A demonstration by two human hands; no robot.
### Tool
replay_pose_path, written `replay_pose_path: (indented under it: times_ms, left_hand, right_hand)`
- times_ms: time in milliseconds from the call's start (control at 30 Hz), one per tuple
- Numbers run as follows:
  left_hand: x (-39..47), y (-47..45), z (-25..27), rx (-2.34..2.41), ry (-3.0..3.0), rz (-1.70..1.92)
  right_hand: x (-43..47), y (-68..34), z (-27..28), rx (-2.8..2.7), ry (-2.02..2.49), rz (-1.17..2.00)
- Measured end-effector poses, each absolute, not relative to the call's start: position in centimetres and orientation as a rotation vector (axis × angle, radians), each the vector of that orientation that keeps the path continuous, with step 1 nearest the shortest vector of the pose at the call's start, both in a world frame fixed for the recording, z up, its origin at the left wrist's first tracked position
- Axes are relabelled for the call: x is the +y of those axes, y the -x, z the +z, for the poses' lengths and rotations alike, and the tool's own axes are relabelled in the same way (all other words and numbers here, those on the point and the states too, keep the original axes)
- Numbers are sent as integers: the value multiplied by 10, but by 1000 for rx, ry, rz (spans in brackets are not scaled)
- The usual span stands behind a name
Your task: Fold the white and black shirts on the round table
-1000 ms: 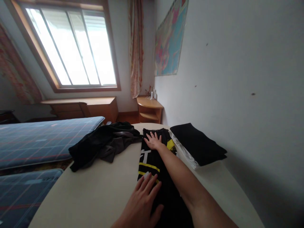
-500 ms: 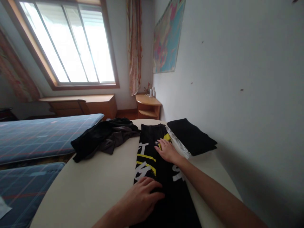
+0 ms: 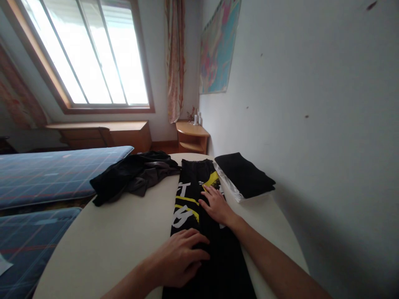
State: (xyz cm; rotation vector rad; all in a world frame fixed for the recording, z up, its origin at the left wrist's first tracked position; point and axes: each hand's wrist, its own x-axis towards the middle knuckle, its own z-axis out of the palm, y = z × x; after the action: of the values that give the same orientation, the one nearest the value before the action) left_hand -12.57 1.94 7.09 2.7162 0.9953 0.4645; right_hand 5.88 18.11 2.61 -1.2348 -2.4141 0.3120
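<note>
Black trousers [image 3: 218, 257] with white lettering and yellow patches lie lengthwise on the pale round table [image 3: 109, 245], their waist at the far end. My left hand [image 3: 184, 254] rests on the near part, fingers apart and slightly bent. Farther up, by the yellow patch, my right hand [image 3: 217, 206] lies on the cloth with fingers spread. Neither hand grips anything. Right of the trousers sits a folded black garment [image 3: 245, 174] on top of a white wrapper or cloth [image 3: 229, 185]. A crumpled black and grey garment [image 3: 134, 174] is heaped at the far left of the table.
Two blue plaid mattresses [image 3: 59, 174] stand to the left of the table. The white wall [image 3: 296, 158] runs close along the right. Beyond the table are a wooden desk [image 3: 127, 128] and a corner shelf [image 3: 193, 131].
My right hand has slid slightly nearer along the trousers, uncovering more of the yellow patch. My left hand stays on the near part. The whole view has shifted a little.
</note>
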Motion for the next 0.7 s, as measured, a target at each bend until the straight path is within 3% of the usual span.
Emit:
replay_pose_path:
  times_ms: [333, 700]
  left_hand:
    - [22, 122, 69, 944, -2709, 494]
    - [10, 103, 64, 717, -2925, 441]
  right_hand:
    - [202, -43, 30, -2077, 1268, 405]
    - [196, -59, 30, -2199, 1068, 388]
